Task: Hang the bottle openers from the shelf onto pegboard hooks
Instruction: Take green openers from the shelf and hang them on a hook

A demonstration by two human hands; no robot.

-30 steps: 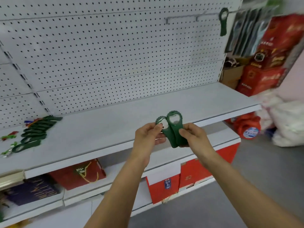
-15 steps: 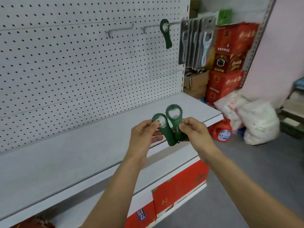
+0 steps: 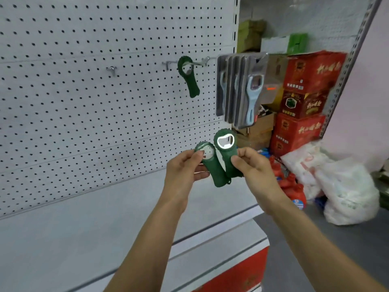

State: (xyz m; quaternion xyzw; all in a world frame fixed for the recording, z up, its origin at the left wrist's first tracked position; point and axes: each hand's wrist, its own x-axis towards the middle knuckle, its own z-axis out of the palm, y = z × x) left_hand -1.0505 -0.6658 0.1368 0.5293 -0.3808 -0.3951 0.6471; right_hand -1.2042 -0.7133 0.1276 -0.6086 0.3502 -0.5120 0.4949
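lower opener partly behind fingers

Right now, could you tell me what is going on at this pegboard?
A person holds two dark green plastic bottle openers in front of the white pegboard: the left hand pinches one, the right hand grips the other. A third green opener already hangs on a metal hook.

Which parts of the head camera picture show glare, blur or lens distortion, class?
Head view: glare whitens the metal ring of the right-hand bottle opener and streaks the clear packs of blue openers; the pegboard rows bow with wide-angle distortion; the hanging green opener looks soft; lighting is even, with only faint shadows on the shelf.
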